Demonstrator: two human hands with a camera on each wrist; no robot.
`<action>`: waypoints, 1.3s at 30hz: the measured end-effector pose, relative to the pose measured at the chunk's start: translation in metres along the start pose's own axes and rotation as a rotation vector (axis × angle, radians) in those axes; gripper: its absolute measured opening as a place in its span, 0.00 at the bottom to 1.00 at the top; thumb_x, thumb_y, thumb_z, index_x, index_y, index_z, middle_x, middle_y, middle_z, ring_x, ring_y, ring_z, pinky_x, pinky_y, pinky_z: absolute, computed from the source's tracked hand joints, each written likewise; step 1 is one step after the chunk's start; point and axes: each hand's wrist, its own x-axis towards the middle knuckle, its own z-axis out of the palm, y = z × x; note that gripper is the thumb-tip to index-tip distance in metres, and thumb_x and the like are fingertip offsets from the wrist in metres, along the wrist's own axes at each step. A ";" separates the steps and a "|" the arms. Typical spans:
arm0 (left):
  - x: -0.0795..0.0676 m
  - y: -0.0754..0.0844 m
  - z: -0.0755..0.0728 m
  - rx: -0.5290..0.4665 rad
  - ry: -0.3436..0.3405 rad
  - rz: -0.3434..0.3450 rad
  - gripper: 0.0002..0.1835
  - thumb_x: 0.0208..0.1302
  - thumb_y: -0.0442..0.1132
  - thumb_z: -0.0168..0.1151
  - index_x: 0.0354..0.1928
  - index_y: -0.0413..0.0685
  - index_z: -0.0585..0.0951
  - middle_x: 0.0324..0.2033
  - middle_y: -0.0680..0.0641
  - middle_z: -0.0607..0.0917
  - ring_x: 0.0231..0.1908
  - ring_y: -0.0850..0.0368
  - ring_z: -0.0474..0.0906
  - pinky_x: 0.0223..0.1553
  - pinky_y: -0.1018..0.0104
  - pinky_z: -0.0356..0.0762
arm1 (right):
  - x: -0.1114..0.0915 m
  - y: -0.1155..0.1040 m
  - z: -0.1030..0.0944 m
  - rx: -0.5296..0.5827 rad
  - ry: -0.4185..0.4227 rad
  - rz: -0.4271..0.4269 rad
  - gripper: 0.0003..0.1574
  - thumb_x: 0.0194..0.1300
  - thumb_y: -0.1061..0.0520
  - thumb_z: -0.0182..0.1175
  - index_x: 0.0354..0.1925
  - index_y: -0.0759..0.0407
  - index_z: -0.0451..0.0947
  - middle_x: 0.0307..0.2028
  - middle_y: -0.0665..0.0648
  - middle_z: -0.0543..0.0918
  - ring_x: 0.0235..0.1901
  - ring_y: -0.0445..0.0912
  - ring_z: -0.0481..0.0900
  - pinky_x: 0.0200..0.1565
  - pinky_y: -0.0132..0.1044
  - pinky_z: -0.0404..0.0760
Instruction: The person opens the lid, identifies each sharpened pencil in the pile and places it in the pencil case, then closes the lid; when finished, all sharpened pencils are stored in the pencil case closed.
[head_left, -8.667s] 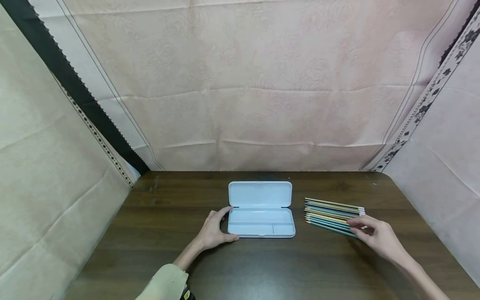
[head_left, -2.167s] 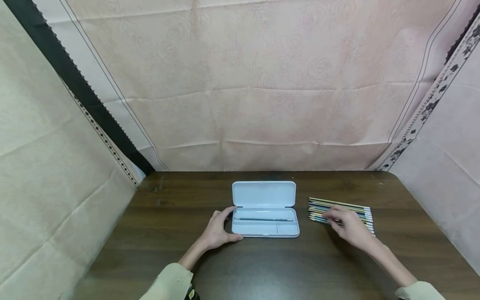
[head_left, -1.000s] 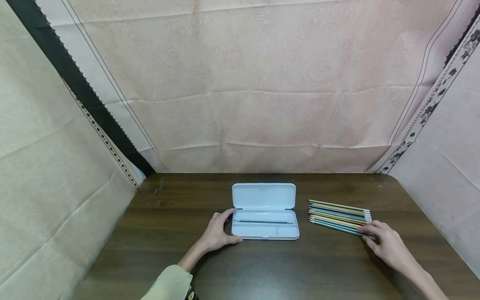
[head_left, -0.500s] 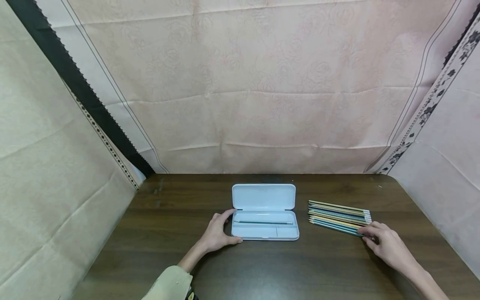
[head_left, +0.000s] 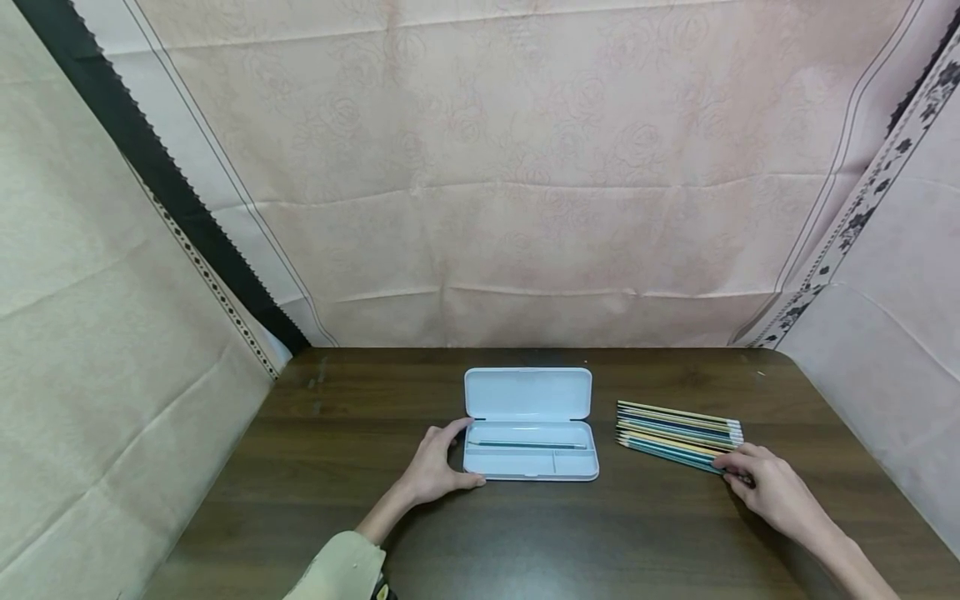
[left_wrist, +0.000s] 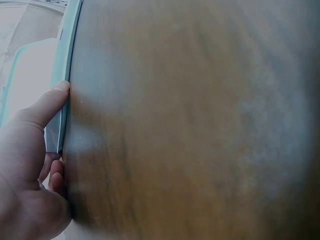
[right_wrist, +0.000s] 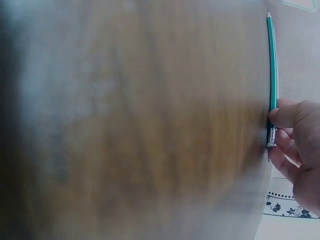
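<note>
A light blue pencil case (head_left: 527, 393) lies with its lid folded back on the wooden table. My left hand (head_left: 433, 468) grips its left end, thumb at the front corner and a finger at the back; the left wrist view shows the thumb (left_wrist: 47, 102) against the case's side. One teal pencil (head_left: 528, 444) lies in the long rear compartment. To the right is a row of pencils (head_left: 667, 429) in teal, yellow and dark colours, tips pointing left. At the row's near right end, my right hand (head_left: 772, 490) pinches the blunt end of a teal pencil (right_wrist: 272, 65).
The dark wooden table (head_left: 540, 533) extends on all sides of the case and pencils. A pale patterned cloth (head_left: 525, 208) hangs behind the table, and further cloths flank it left and right.
A teal pencil now lies in the case, which held none at first. My right hand went from over the row's middle to its near right end. My left hand stays put.
</note>
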 end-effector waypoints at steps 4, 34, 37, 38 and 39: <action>0.000 0.000 0.000 0.000 0.000 0.000 0.49 0.48 0.53 0.81 0.71 0.49 0.68 0.52 0.42 0.72 0.51 0.48 0.68 0.46 0.50 0.72 | 0.000 0.000 0.001 -0.002 -0.004 -0.009 0.24 0.35 0.73 0.76 0.31 0.51 0.85 0.30 0.44 0.77 0.28 0.36 0.71 0.31 0.29 0.68; -0.001 0.000 0.000 -0.002 -0.005 -0.010 0.49 0.49 0.53 0.80 0.72 0.50 0.68 0.53 0.41 0.72 0.52 0.47 0.68 0.47 0.49 0.71 | 0.005 0.001 0.004 0.106 0.026 -0.109 0.12 0.57 0.71 0.68 0.35 0.56 0.84 0.32 0.50 0.79 0.30 0.37 0.72 0.31 0.26 0.68; -0.001 0.000 0.000 0.005 -0.004 -0.005 0.49 0.49 0.53 0.80 0.72 0.50 0.68 0.53 0.41 0.72 0.52 0.48 0.68 0.47 0.49 0.71 | 0.007 -0.001 0.004 0.105 0.032 -0.109 0.16 0.50 0.74 0.70 0.34 0.56 0.84 0.33 0.51 0.80 0.30 0.38 0.74 0.32 0.26 0.69; 0.000 0.000 0.000 0.006 -0.003 -0.004 0.49 0.49 0.53 0.80 0.72 0.50 0.68 0.53 0.41 0.72 0.52 0.48 0.68 0.47 0.49 0.71 | 0.008 -0.002 0.005 0.105 0.033 -0.107 0.21 0.45 0.76 0.71 0.34 0.56 0.84 0.33 0.51 0.80 0.30 0.38 0.74 0.31 0.26 0.69; 0.000 0.000 0.000 0.007 -0.003 -0.002 0.49 0.49 0.53 0.80 0.72 0.50 0.68 0.53 0.41 0.72 0.52 0.49 0.68 0.47 0.50 0.71 | 0.008 -0.003 0.005 0.107 0.033 -0.106 0.21 0.44 0.76 0.71 0.34 0.56 0.84 0.33 0.51 0.80 0.30 0.38 0.74 0.31 0.26 0.69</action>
